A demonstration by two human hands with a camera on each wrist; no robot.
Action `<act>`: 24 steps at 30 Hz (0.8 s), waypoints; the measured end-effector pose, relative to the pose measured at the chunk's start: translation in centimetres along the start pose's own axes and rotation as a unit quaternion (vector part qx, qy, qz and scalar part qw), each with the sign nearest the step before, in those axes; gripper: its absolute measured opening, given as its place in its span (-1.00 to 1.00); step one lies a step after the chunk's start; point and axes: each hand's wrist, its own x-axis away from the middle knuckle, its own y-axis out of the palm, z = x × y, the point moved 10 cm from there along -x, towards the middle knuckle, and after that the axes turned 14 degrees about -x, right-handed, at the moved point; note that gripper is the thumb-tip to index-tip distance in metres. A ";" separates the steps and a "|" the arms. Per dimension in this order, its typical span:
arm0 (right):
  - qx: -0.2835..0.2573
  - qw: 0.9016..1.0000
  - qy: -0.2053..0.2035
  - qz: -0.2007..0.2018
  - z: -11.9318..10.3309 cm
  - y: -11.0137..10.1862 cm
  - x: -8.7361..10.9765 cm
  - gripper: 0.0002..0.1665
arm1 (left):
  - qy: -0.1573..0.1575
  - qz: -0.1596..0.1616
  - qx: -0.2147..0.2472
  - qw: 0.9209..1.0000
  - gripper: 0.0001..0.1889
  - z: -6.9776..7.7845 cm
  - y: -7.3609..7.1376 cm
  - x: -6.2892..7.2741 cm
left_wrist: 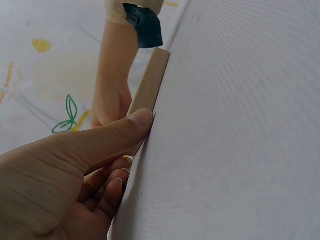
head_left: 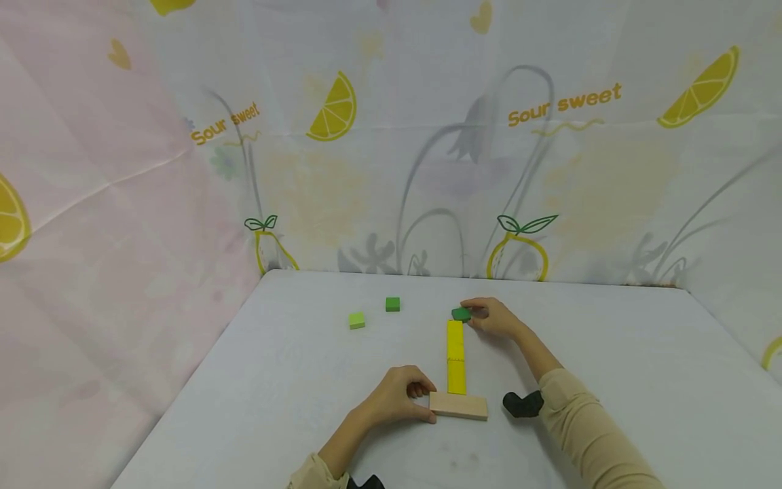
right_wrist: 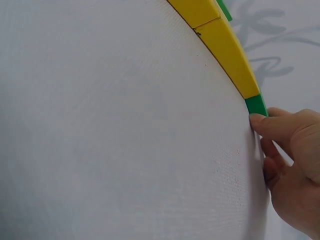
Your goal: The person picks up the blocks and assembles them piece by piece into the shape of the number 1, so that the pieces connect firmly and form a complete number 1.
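Observation:
Two yellow blocks (head_left: 455,356) lie end to end in a line on the white table. At their near end a plain wooden block (head_left: 458,405) lies crosswise, its left end pinched between thumb and fingers of my left hand (head_left: 397,396). My right hand (head_left: 493,318) pinches a dark green block (head_left: 461,314) at the far end of the yellow line. In the right wrist view that green block (right_wrist: 256,105) sits against the end of the yellow block (right_wrist: 232,57). The left wrist view shows my thumb on the side of the wooden block (left_wrist: 150,82).
A green block (head_left: 393,304) and a light green block (head_left: 357,320) lie to the left, toward the back of the white table (head_left: 275,380). Behind the table hangs a printed cloth (head_left: 391,170). A dark wrist-worn device (head_left: 523,405) sits by the right sleeve.

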 end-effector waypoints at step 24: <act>-0.064 0.998 -0.003 0.028 0.9 -0.6 0.3 -0.52 | -0.003 -0.005 0.004 1.000 -0.63 -0.2 0.1 -0.1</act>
